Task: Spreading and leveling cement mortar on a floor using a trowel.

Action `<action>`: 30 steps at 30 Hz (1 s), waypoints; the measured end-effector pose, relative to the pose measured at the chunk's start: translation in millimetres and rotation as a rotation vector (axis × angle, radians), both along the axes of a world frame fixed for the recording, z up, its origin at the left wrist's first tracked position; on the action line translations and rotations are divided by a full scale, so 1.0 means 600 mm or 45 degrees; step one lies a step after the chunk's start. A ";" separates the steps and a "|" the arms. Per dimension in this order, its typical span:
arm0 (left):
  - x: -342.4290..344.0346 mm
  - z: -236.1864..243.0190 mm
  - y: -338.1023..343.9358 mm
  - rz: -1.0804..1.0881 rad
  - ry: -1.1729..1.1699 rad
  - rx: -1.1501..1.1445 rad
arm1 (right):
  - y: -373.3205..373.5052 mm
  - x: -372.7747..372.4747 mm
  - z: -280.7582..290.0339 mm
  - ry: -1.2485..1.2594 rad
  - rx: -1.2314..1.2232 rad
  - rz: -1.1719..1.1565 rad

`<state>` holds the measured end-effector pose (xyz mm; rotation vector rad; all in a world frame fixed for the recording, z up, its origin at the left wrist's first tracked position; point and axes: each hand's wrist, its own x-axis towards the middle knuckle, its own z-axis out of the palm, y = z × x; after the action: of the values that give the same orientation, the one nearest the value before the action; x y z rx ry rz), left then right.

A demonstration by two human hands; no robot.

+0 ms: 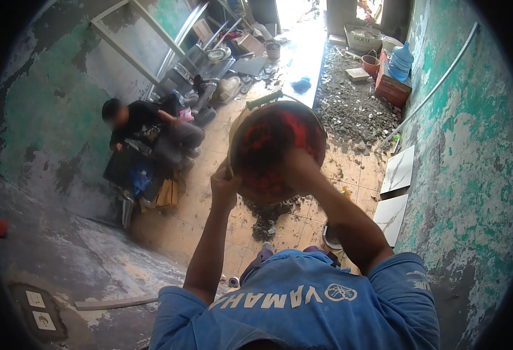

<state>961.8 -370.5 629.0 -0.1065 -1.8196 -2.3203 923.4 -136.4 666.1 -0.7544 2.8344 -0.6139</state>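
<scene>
A round bucket [262, 154] is raised in front of me, its mouth facing me. Its red inside is smeared with something dark, and a green handle grip [264, 100] shows at its far edge. My left hand [225, 185] is closed round the bucket's near left rim, thumb toward the inside. Over the right part of the mouth reaches my right hand [301, 171]; its fingers are dark and blurred against the bucket's inside, so whether they hold anything is hidden. Below the bucket, dark crumbly debris [266, 220] lies on the tan floor tiles.
At the left another person [151, 131] sits low beside a black box. Rubble [353, 96] covers the floor at the far right, near a red bucket [370, 63] and a blue water jug [401, 60]. Marble-look tiles [392, 219] lie along the right wall. Clutter fills the far left.
</scene>
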 end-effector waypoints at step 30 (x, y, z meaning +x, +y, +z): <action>-0.024 0.066 -0.051 0.124 0.171 0.158 | -0.034 -0.058 -0.038 0.501 -0.264 0.307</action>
<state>947.1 -401.1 668.6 -0.1483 -1.5790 -2.2925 888.7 -157.1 643.5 -1.3681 2.9752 -0.8049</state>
